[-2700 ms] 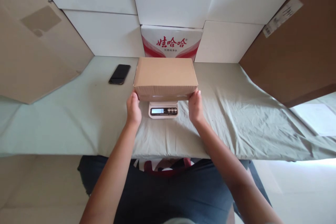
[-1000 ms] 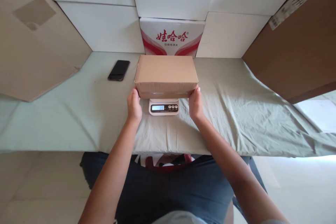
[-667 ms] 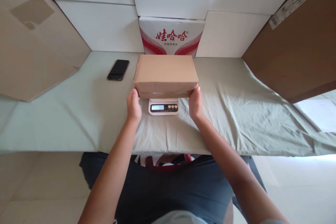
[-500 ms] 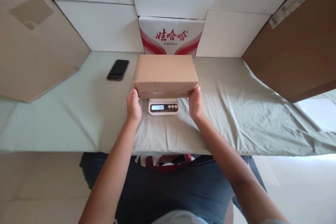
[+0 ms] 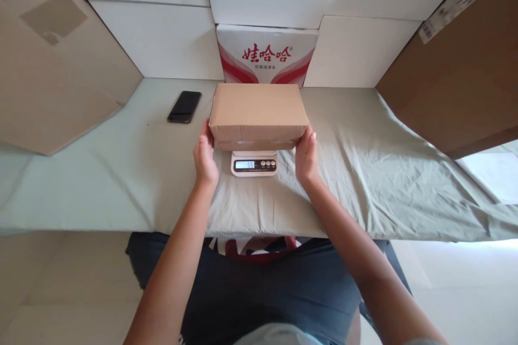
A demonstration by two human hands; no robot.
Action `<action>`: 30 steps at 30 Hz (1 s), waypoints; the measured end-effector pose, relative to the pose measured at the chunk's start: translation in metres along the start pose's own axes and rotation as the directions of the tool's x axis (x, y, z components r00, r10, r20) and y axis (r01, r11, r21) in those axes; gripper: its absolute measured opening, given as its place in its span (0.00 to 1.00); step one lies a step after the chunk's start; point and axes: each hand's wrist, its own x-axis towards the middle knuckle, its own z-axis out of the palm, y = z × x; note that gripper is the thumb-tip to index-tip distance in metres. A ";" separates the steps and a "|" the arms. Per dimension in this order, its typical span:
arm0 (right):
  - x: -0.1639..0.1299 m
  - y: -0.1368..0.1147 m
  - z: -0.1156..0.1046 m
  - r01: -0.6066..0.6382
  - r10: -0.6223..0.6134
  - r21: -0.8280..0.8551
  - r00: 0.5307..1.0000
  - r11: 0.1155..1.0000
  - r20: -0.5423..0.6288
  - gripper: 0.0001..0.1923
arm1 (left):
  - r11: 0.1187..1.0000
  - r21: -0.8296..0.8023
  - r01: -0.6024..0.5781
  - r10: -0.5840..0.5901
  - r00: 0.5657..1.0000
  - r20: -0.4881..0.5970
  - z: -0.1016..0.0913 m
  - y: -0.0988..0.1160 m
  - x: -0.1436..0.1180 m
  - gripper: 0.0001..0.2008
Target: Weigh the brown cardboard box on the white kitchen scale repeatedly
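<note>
A brown cardboard box [image 5: 259, 105] rests on a small white digital scale [image 5: 254, 172]. The box covers the scale's platform; only the front panel sticks out, its lit display seeming to show 55. At the box's left side is my left hand [image 5: 205, 159], its thumb off the front face and its fingers partly hidden along the side. My right hand [image 5: 306, 157] is at the opposite side in the same loose pose, thumb clear of the front corner. Both hands are open beside the box; whether the hidden fingertips still touch it I cannot tell.
A black phone [image 5: 184, 107] lies left of the box on the green cloth [image 5: 162, 183]. Behind stands a carton with red lettering [image 5: 267, 54] among white panels [image 5: 162, 38]. Large brown cartons stand left [image 5: 60, 75] and right [image 5: 457, 81].
Both hands have spread slightly outward, and the thumbs have come away from the box's front corners. The box stays put on the scale. The whole view has shifted slightly.
</note>
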 end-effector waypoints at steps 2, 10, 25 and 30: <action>0.001 0.003 -0.003 -0.016 0.017 0.029 1.000 0.999 -0.022 0.38 | 1.000 -0.005 -0.001 0.001 1.000 -0.012 0.000 0.001 0.001 0.42; 0.004 0.005 -0.007 -0.028 0.028 0.012 0.998 1.000 -0.054 0.42 | 1.000 -0.014 0.005 -0.005 1.000 -0.019 0.002 0.003 0.004 0.46; 0.006 0.006 -0.008 -0.024 0.024 -0.001 0.999 1.000 -0.049 0.41 | 1.000 -0.010 -0.002 0.002 1.000 0.002 -0.001 0.002 0.007 0.45; 0.007 0.005 -0.010 -0.025 0.025 0.006 0.999 1.000 -0.035 0.39 | 1.000 -0.025 0.001 -0.002 1.000 -0.016 -0.002 0.000 0.008 0.46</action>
